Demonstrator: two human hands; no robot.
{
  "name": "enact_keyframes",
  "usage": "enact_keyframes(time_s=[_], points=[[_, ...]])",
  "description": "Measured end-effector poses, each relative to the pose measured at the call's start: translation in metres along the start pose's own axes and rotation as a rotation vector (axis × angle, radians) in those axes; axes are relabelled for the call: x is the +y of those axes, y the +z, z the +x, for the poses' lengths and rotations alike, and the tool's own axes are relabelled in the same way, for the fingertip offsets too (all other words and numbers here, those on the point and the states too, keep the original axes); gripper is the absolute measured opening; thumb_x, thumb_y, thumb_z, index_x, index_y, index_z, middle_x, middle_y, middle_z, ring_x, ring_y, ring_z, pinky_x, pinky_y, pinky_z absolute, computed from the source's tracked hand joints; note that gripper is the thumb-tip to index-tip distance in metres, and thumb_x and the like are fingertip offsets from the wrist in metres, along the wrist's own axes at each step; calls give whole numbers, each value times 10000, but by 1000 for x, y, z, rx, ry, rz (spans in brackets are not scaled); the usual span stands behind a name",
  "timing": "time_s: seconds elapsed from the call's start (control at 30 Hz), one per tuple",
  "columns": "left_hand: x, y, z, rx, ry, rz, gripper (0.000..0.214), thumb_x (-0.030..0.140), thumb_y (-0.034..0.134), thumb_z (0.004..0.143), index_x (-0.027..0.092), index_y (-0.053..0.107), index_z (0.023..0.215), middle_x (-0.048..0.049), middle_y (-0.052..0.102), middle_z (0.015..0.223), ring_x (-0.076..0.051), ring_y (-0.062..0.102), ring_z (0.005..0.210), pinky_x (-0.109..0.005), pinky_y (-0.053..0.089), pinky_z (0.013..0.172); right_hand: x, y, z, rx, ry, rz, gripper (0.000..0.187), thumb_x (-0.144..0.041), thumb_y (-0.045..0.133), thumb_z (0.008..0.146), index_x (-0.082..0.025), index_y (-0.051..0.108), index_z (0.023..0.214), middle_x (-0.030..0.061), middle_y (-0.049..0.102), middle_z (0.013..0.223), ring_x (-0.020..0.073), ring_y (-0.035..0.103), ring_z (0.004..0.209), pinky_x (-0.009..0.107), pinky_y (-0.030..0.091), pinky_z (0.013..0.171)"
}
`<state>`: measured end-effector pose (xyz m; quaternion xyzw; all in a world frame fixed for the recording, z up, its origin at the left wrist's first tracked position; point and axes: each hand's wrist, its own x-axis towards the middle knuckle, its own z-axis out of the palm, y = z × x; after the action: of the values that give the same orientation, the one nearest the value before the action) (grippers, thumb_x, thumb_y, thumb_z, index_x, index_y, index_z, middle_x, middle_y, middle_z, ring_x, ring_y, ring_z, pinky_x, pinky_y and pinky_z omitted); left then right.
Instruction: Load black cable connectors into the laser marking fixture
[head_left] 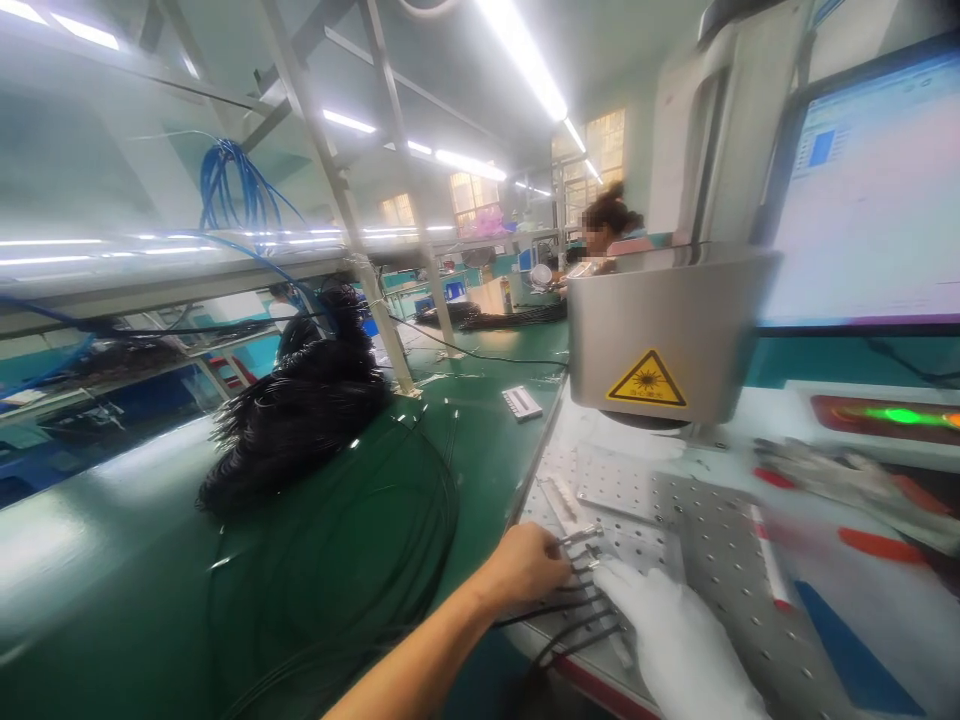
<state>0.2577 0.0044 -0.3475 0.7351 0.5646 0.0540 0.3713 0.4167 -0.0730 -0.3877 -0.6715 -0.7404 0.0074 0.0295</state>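
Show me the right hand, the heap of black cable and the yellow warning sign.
Right hand (667, 625): head view, on the white-gloved back of the hand.
Heap of black cable (304, 405): head view, around its middle.
Yellow warning sign (646, 382): head view, on its central symbol.

Glossy green surface (150, 510); above it, tube lights (523, 60); metal posts (390, 335) rise from it; beyond it, windows (606, 140) in a pale wall (641, 130).
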Motion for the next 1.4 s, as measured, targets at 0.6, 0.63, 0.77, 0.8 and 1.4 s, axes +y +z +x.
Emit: enact_keyframes(time_s=[0.6,0.63,0.77,0.8,1.4], points=[[-5,7,3,9,22,60,190,258,635,669,189,513,540,51,399,507,-118,393,559,-268,277,562,-4,19,10,-11,-1,-67,783,16,577,637,-381,580,1312,22,609,1296,236,635,889,312,518,701],[-9,5,3,47,56,31,181,257,635,667,184,520,548,52,417,517,-113,399,564,-263,279,562,-3,22,12,-8,24,-57,787,10,584,643,-396,573,1317,23,600,1311,233,637,905,301,513,706],[-25,-1,4,181,159,-308,90,235,626,664,163,585,701,44,518,615,-104,447,601,-238,322,585,-1,34,11,7,81,-57,715,-29,565,704,-396,572,1317,26,582,1340,238,632,952,309,498,755],[-27,-1,3,164,160,-413,133,255,631,674,163,587,759,47,522,623,-105,456,591,-236,333,579,0,37,10,20,79,-53,697,-40,560,718,-391,571,1320,32,584,1336,240,632,951,314,494,761],[-14,18,-6,363,199,104,182,60,495,747,163,561,613,18,521,671,-95,424,628,-241,254,601,-3,30,11,-77,122,7,670,-36,562,718,-372,588,1297,56,565,1349,275,627,950,372,498,797]])
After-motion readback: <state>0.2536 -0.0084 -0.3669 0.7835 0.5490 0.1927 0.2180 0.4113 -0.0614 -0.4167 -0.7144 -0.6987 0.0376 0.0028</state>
